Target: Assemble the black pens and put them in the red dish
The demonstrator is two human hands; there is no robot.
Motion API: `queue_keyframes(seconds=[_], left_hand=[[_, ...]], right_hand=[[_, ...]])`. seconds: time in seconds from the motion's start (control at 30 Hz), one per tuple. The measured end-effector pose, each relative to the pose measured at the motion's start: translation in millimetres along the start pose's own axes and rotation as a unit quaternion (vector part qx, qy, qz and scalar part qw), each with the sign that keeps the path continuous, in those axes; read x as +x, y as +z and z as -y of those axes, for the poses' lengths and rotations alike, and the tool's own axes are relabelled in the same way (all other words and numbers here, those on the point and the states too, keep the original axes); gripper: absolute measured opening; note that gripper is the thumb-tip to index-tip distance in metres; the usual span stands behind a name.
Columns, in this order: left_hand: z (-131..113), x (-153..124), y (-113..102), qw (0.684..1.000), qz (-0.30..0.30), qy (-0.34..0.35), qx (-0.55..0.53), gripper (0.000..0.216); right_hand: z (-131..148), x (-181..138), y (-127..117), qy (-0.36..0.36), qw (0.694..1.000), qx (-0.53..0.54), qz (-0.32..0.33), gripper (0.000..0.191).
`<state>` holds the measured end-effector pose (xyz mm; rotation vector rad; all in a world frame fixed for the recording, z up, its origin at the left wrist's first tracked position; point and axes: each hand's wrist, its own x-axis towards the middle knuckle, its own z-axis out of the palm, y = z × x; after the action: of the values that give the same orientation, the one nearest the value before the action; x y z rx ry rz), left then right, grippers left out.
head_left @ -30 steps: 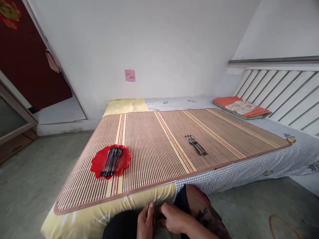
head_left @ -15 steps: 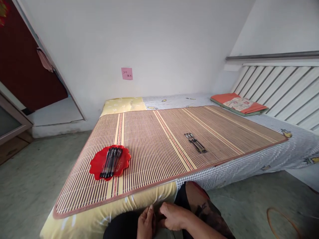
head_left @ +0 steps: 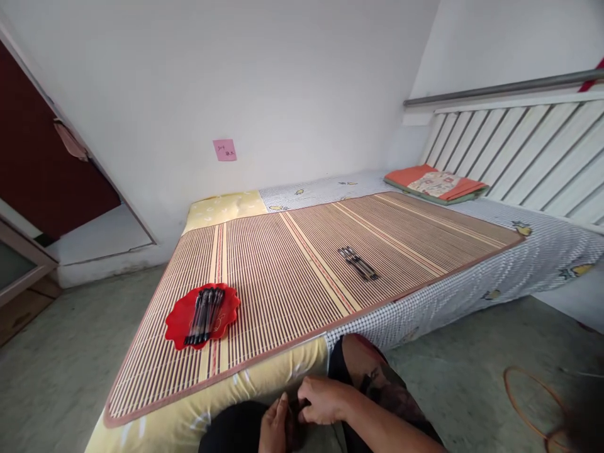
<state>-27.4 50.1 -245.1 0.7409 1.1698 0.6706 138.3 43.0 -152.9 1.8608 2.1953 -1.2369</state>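
Note:
My left hand (head_left: 274,425) is low between my knees, its thumb pressed against the curled fingers. Close beside it on the right is my right hand (head_left: 321,400), also closed with bent fingers. Whatever the two hands pinch, if anything, is hidden or too small to make out. Both are just off the front edge of the bed, below the bamboo mat (head_left: 264,270). On the mat's left part a red scalloped plate (head_left: 177,321) bears several black pens (head_left: 205,314) side by side. A small bundle of pens (head_left: 358,263) lies farther right on the mat.
A folded orange and green cloth (head_left: 436,184) lies at the bed's far right, by the white slatted headboard (head_left: 509,157). A pink note (head_left: 224,150) is stuck on the wall. On the floor at right is an orange cord loop (head_left: 533,409).
The camera view has turned slightly to the right, so the bed and plate sit farther left. My hands stay close together between my knees; the pens have not moved on the mat.

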Motion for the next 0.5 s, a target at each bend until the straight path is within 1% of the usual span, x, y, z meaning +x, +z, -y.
queue_keyframes(seconds=[0.17,0.27,0.4,0.5], left_hand=[[-15,-12,13,0.999,-0.029,0.021,-0.011,0.078],[-23,-18,18,0.999,-0.030,0.025,-0.014,0.078],[-26,-23,18,0.999,-0.037,0.029,0.011,0.077],[-25,-26,17,0.998,-0.028,0.048,0.030,0.075]], right_hand=[[0,2,2,-0.005,1.000,-0.007,0.002,0.030],[0,3,4,-0.011,1.000,-0.013,0.006,0.028],[-2,3,3,-0.016,1.000,-0.009,0.007,0.028],[-2,1,4,-0.022,1.000,0.002,0.008,0.027]])
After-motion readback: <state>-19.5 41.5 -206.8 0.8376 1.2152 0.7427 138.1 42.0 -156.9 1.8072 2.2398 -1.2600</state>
